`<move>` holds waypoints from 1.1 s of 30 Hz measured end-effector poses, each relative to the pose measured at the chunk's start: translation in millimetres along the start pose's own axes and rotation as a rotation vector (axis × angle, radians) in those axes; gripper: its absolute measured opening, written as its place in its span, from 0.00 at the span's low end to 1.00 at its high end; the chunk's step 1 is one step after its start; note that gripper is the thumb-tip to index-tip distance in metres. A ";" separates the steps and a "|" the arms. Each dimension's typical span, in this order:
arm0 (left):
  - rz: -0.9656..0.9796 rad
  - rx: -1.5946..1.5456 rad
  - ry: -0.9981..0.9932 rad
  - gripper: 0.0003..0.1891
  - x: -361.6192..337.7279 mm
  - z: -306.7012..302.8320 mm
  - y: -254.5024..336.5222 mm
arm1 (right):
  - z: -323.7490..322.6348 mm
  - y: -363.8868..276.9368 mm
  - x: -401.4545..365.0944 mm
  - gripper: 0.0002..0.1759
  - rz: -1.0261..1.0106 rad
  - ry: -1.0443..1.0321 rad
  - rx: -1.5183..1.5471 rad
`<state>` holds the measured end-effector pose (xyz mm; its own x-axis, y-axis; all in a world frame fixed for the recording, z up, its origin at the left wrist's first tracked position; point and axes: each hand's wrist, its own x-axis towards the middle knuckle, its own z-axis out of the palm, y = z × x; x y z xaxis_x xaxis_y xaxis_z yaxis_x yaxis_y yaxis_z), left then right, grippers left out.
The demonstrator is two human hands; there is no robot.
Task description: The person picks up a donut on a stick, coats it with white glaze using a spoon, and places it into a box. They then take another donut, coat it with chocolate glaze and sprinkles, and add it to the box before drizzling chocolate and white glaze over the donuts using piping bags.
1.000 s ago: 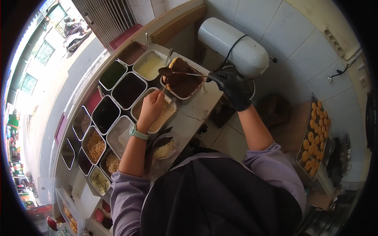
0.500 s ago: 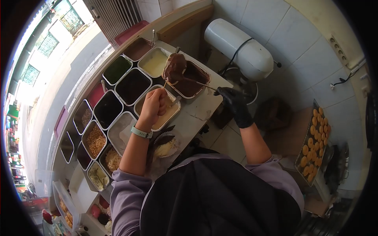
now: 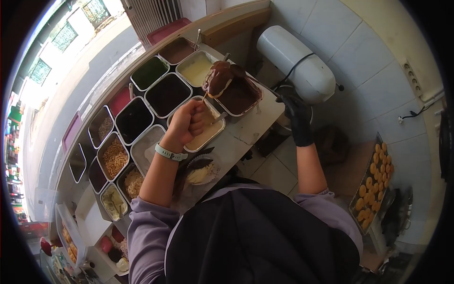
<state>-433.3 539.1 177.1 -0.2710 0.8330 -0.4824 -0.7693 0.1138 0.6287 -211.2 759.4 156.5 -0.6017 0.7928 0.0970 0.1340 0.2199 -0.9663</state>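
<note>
My bare left hand (image 3: 188,122) is closed in a fist around a thin stick (image 3: 205,97). On the stick's upper end sits a round pastry (image 3: 218,81) coated in glossy chocolate, with a pale patch at its lower edge. It overlaps the rim of a tub of melted chocolate (image 3: 241,100). My right hand (image 3: 297,116), in a black glove, is closed on the handle of a long spoon (image 3: 261,84), whose chocolate-covered head is right beside the pastry. Beneath my left hand is a tub of pale cream (image 3: 206,136) with a utensil in it.
Several topping tubs line the counter, among them chopped nuts (image 3: 115,158), a dark filling (image 3: 169,96) and a pale yellow one (image 3: 197,68). A paper-lined pastry (image 3: 200,173) lies near the counter's front edge. A white mixer (image 3: 298,64) stands behind, and a tray of small round pastries (image 3: 371,189) is at right.
The spoon's head has moved off the pastry's face to its right side, and my right hand has drawn slightly right. The pastry has turned and shows a smoother, shinier coating.
</note>
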 end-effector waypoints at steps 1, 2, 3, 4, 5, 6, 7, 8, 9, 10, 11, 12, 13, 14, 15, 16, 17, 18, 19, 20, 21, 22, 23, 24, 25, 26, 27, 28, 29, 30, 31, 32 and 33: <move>0.006 0.016 -0.019 0.13 -4.8 -3.5 1.7 | -5.0 -0.5 5.4 0.11 -0.008 0.041 0.002; 0.013 0.032 -0.037 0.13 -10.7 -8.0 3.6 | -8.9 -5.6 10.8 0.11 -0.017 0.080 0.004; 0.019 0.046 -0.054 0.13 -16.7 -12.7 5.7 | -8.4 -12.9 14.9 0.11 -0.024 0.118 0.006; 0.049 0.079 -0.037 0.14 -22.8 -17.3 8.7 | -5.5 -23.1 18.0 0.11 -0.032 0.088 -0.133; 0.078 0.112 -0.019 0.14 -29.9 -21.9 12.1 | -2.4 -35.8 20.3 0.11 -0.040 0.057 -0.271; 0.106 0.146 -0.001 0.14 -37.3 -26.4 15.5 | 1.9 -41.9 23.5 0.11 -0.049 0.026 -0.410; 0.144 0.169 0.056 0.14 -44.7 -30.4 20.0 | 8.4 -36.7 30.8 0.11 -0.187 -0.046 -0.620; 0.176 0.194 0.095 0.14 -51.3 -36.5 25.4 | 17.0 -29.1 39.6 0.11 -0.330 -0.117 -0.826; 0.210 0.220 0.134 0.14 -58.2 -43.9 31.5 | 23.8 -24.5 45.4 0.12 -0.480 -0.188 -1.028; 0.244 0.246 0.175 0.14 -66.3 -50.8 37.5 | 27.8 -22.7 49.0 0.11 -0.533 -0.202 -1.064; 0.273 0.272 0.220 0.14 -75.7 -56.1 44.0 | 34.5 -28.5 51.7 0.11 -0.590 -0.214 -1.099; 0.292 0.306 0.219 0.15 -84.3 -66.5 49.5 | 43.1 -36.3 54.4 0.11 -0.650 -0.226 -1.132; 0.302 0.332 0.258 0.15 -93.1 -73.6 54.7 | 50.3 -48.7 58.8 0.10 -0.714 -0.196 -1.055; 0.308 0.359 0.295 0.15 -101.1 -78.8 59.0 | 61.8 -80.8 56.2 0.10 -0.771 -0.166 -0.977; 0.313 0.373 0.315 0.15 -107.5 -82.7 62.1 | 75.1 -102.3 52.4 0.10 -0.821 -0.135 -0.899; 0.316 0.390 0.333 0.15 -112.7 -85.8 65.4 | 92.7 -111.4 55.0 0.08 -0.831 -0.257 -0.772; 0.319 0.409 0.347 0.14 -116.0 -88.4 67.9 | 113.8 -119.0 61.7 0.08 -0.837 -0.374 -0.644; 0.325 0.432 0.362 0.14 -117.2 -91.4 68.7 | 139.5 -120.3 66.7 0.10 -0.782 -0.576 -0.533; 0.334 0.455 0.376 0.14 -117.2 -94.5 69.6 | 169.0 -116.4 73.7 0.12 -0.723 -0.773 -0.417; 0.343 0.480 0.391 0.14 -117.6 -97.2 71.0 | 203.4 -98.7 86.1 0.15 -0.697 -0.849 -0.584; 0.343 0.488 0.413 0.14 -118.5 -98.6 72.7 | 239.2 -75.3 99.8 0.19 -0.667 -0.922 -0.750; 0.351 0.491 0.429 0.14 -120.5 -99.2 74.5 | 271.9 -61.4 111.2 0.21 -0.627 -1.042 -0.878; 0.357 0.491 0.447 0.14 -123.1 -100.0 75.0 | 298.9 -49.3 118.4 0.23 -0.583 -1.164 -1.008; 0.361 0.490 0.466 0.13 -125.6 -102.2 76.0 | 319.4 -35.7 120.7 0.23 -0.521 -1.224 -1.042; 0.361 0.467 0.459 0.13 -128.5 -106.7 77.9 | 333.6 -26.1 121.1 0.24 -0.455 -1.286 -1.076; 0.348 0.456 0.470 0.13 -131.9 -107.8 79.0 | 346.4 -20.6 119.4 0.24 -0.388 -1.345 -1.112; 0.336 0.445 0.480 0.14 -135.6 -106.8 80.4 | 356.1 -14.0 117.8 0.24 -0.341 -1.372 -1.153; 0.321 0.433 0.488 0.14 -138.2 -107.2 80.1 | 362.2 -5.8 116.2 0.24 -0.331 -1.374 -1.182; 0.303 0.426 0.477 0.14 -139.2 -109.6 79.2 | 366.6 -1.9 113.5 0.23 -0.333 -1.377 -1.213; 0.287 0.419 0.465 0.14 -139.6 -111.7 78.8 | 370.5 1.2 111.9 0.23 -0.334 -1.374 -1.233; 0.271 0.414 0.451 0.14 -139.3 -113.1 78.4 | 373.0 4.0 111.1 0.23 -0.334 -1.372 -1.247; 0.253 0.418 0.435 0.13 -137.3 -114.6 77.5 | 374.0 4.9 110.9 0.23 -0.339 -1.367 -1.255; 0.236 0.427 0.415 0.13 -133.1 -116.0 77.1 | 374.1 5.3 111.4 0.22 -0.335 -1.358 -1.256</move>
<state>-523.7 374.2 219.0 -0.6723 0.5925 -0.4438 -0.3865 0.2304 0.8930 -572.0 636.2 73.0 -0.7699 -0.1577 -0.6183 -0.0614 0.9828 -0.1741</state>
